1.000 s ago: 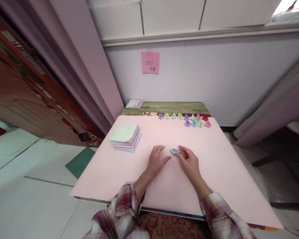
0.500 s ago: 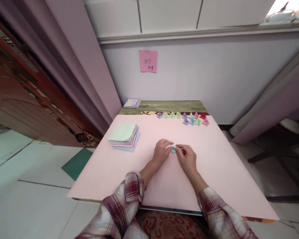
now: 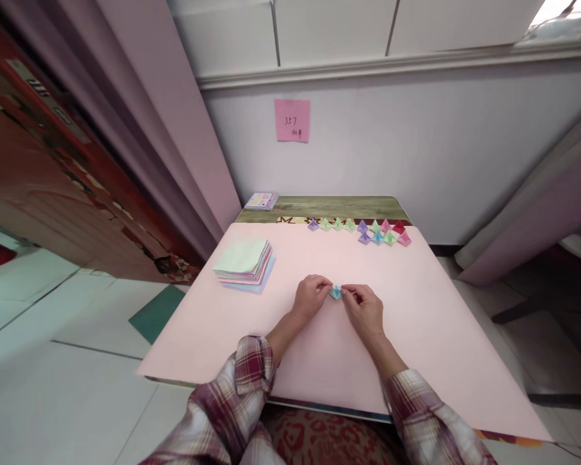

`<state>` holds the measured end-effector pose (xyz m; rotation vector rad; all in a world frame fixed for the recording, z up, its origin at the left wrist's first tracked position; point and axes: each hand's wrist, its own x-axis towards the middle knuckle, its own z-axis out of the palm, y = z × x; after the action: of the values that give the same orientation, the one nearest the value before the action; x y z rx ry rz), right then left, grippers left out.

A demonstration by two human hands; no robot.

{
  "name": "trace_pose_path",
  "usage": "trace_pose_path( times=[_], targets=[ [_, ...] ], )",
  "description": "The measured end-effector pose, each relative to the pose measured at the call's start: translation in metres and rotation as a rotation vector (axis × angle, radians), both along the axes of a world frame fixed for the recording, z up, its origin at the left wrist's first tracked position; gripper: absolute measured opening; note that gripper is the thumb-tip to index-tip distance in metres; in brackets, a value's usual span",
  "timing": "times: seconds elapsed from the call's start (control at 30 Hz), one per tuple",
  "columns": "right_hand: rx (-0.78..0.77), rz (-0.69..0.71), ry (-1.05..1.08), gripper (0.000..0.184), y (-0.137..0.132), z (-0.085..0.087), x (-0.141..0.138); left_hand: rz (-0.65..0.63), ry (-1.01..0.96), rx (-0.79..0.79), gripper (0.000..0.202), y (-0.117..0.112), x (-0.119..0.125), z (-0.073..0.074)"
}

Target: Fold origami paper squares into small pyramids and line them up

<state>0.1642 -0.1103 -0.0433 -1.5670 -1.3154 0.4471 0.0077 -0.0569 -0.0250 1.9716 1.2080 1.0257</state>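
A small folded blue paper piece (image 3: pixel 336 292) sits between my two hands over the pink sheet (image 3: pixel 416 336) covering the table. My left hand (image 3: pixel 310 297) pinches its left side with curled fingers. My right hand (image 3: pixel 365 308) pinches its right side. A stack of coloured paper squares (image 3: pixel 244 265) lies to the left of my hands. Several small folded paper shapes (image 3: pixel 363 231) in purple, green, blue and red stand in rows near the table's far edge.
A small pad or packet (image 3: pixel 261 201) lies on the wooden tabletop (image 3: pixel 329 208) at the back left. A pink sticky note (image 3: pixel 292 121) is stuck on the wall. A curtain hangs at the left; a green sheet (image 3: pixel 155 313) lies on the floor.
My left hand has moved in from resting flat and closed on the blue piece. Both hands now pinch it together, slightly farther from me.
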Motion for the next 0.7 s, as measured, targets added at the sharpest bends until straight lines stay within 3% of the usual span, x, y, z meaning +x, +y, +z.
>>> trace_pose_path(
  times=[0.27, 0.57, 0.7],
  targets=[
    [-0.056, 0.074, 0.015, 0.020, -0.008, 0.002, -0.001, 0.060, -0.027, -0.026, 0.012, -0.027, -0.022, -0.006],
    [-0.050, 0.147, -0.237, 0.016, -0.012, 0.002, -0.005, 0.018, 0.063, 0.088, 0.015, -0.032, -0.035, -0.010],
    [0.002, 0.176, -0.294, 0.020, -0.012, -0.001, -0.005, -0.074, 0.098, 0.180, 0.026, -0.030, -0.038, -0.013]
  ],
)
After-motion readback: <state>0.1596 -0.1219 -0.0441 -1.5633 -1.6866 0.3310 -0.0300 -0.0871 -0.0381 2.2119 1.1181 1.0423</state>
